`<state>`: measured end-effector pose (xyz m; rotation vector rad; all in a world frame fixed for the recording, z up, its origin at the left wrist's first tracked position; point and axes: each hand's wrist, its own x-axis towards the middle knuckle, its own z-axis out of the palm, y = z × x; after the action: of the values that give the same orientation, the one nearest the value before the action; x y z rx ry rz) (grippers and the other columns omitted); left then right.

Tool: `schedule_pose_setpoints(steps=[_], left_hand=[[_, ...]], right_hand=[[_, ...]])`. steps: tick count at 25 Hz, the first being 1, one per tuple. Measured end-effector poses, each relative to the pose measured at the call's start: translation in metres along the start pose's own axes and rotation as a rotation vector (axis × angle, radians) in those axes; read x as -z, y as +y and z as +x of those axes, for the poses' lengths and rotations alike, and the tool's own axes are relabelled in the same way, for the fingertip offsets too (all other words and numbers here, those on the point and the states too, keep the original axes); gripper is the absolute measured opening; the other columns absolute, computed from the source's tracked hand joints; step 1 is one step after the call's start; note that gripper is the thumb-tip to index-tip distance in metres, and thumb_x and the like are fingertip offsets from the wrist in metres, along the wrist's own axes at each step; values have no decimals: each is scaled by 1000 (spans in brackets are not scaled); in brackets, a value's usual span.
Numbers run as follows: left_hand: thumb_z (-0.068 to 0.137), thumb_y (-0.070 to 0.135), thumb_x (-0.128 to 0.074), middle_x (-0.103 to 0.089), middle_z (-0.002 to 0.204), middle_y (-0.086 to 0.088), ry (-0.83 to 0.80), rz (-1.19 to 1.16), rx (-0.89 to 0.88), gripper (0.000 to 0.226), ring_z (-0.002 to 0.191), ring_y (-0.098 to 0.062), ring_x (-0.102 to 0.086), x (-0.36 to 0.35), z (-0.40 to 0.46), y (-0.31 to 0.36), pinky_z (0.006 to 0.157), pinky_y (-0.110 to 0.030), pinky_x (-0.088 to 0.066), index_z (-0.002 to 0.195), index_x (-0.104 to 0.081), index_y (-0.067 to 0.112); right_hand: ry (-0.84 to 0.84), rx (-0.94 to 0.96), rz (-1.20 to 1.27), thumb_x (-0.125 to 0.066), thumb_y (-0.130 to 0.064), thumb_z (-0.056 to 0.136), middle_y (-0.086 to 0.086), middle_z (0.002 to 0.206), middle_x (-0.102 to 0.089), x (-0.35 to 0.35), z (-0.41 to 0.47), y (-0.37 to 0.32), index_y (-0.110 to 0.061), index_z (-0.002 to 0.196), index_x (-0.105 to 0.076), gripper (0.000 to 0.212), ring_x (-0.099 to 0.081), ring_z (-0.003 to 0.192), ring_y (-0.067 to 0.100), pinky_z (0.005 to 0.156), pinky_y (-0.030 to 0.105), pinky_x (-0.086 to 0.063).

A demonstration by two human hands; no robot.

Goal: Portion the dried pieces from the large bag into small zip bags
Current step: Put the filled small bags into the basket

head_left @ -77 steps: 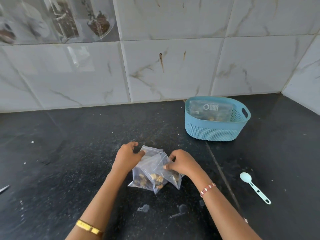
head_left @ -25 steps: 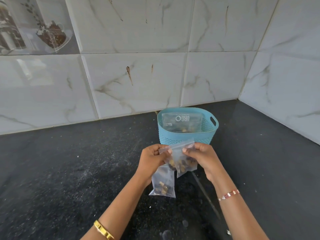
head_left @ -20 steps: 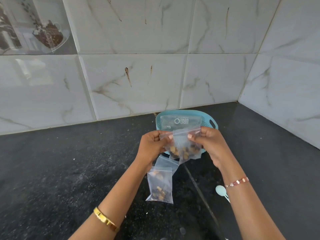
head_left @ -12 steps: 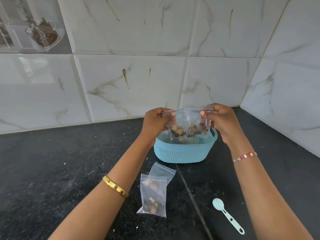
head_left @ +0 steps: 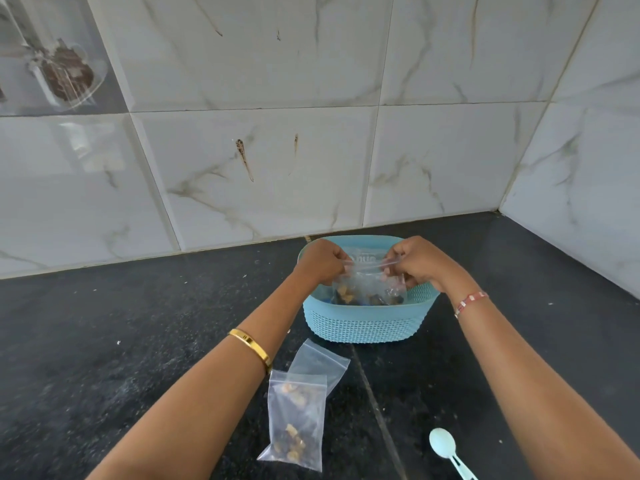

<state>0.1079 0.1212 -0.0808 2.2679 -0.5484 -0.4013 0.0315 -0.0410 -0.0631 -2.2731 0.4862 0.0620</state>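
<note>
Head view looks down at two bare arms that reach out over a black bench (head_left: 104, 341). Both hands are above a light blue basket (head_left: 363, 323) that sits near the white tiled wall (head_left: 259, 98).

One small zip bag (head_left: 367, 285) hangs between the hands, and its lower part is down inside the basket. The left hand (head_left: 322, 263) pinches the top left corner of this bag, with its fingers curled tight on the plastic. The right hand (head_left: 420, 263) pinches the top right corner the same way. The top edge of the bag is pulled straight between them. Brown and dark dried pieces (head_left: 346, 295) sit at the bottom of the bag.

Behind the hands, the large bag (head_left: 367, 256) lies in the basket. Only a bit of it shows, with some white letters on it.

Nearer to the person, a second small zip bag (head_left: 298, 420) lies flat on the bench, and it has dried pieces in it too. A third clear bag (head_left: 325, 363) lies partly under it, and I cannot tell what is in that one.

A pale blue spoon (head_left: 446, 448) lies on the bench at the lower right, well apart from the bags.

The left wrist has a gold bangle (head_left: 251, 346). The right wrist has a pink and white bracelet (head_left: 471, 301).
</note>
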Motion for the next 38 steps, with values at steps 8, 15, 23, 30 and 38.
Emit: schedule_pose_setpoints(steps=[8, 15, 23, 30, 38], left_hand=[[85, -1, -47, -66, 111, -11, 141, 353, -27, 28, 99, -26, -62, -7, 5, 1, 89, -35, -51, 103, -67, 6], [90, 5, -48, -68, 97, -1, 330, 69, -246, 24, 77, -7, -54, 9, -36, 1, 72, -13, -39, 103, -67, 12], [89, 5, -54, -65, 83, 11, 568, -347, -281, 17, 71, 12, -57, 6, -131, -40, 64, -1, -41, 93, -68, 13], [88, 15, -58, -62, 83, 2, 342, -343, 173, 22, 74, -10, -59, -18, -158, -109, 71, -25, -51, 109, -62, 11], [81, -5, -62, -71, 92, -18, 79, -646, 288, 14, 84, -29, -66, -33, -172, -119, 87, -51, -54, 85, -67, 8]], right_hand=[[208, -14, -463, -56, -3, 83, 12, 97, -68, -15, 20, 16, -3, 94, -68, 16, -63, 86, 27, 82, 35, -52], [485, 159, -409, -54, -8, 87, 8, 93, -68, -15, -28, -17, -9, 96, -67, 16, -63, 82, 24, 71, 31, -49], [-49, -33, -200, -61, -30, 86, 14, 77, -70, -93, -121, -29, 0, 86, -65, 30, -67, 60, 27, 67, 38, -59], [57, -272, -116, -57, -45, 85, 9, 85, -66, -148, -111, 13, -3, 108, -55, 48, -65, 69, 23, 67, 35, -58], [36, -353, 224, -66, -24, 83, 10, 66, -55, -155, -110, 6, -3, 84, -51, 26, -48, 47, 17, 42, 24, -40]])
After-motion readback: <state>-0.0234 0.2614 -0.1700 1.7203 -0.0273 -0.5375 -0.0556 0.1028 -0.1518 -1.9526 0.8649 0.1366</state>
